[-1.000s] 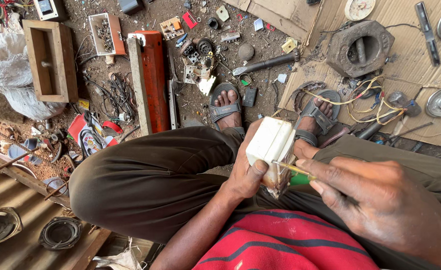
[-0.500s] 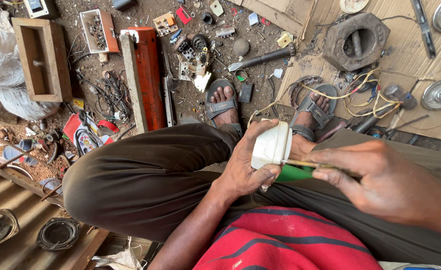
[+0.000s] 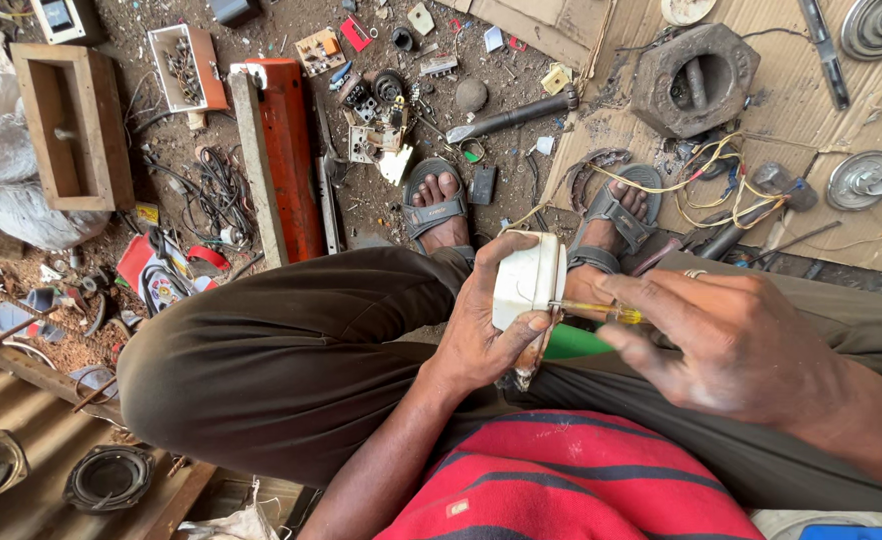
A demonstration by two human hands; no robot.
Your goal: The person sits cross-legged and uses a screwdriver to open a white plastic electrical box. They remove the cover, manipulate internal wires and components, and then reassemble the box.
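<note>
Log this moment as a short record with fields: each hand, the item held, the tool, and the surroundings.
Left hand: grips a white boxy plastic casing over the lap.
Right hand: holds a screwdriver with a yellow and green handle; its tip meets the side of the casing.
Posture: seated, feet in grey sandals on the ground.
Ground ahead: a red metal bar, an open wooden box, a dark round metal housing on cardboard, yellow wires, scattered small parts.
Lower left: two round speaker cones.

A bare dirt floor [image 3: 291, 60] strewn with scrap parts and wires. On it lie an open wooden box [image 3: 66, 125], an orange metal beam [image 3: 286, 165] and flattened cardboard [image 3: 811, 90].
</note>
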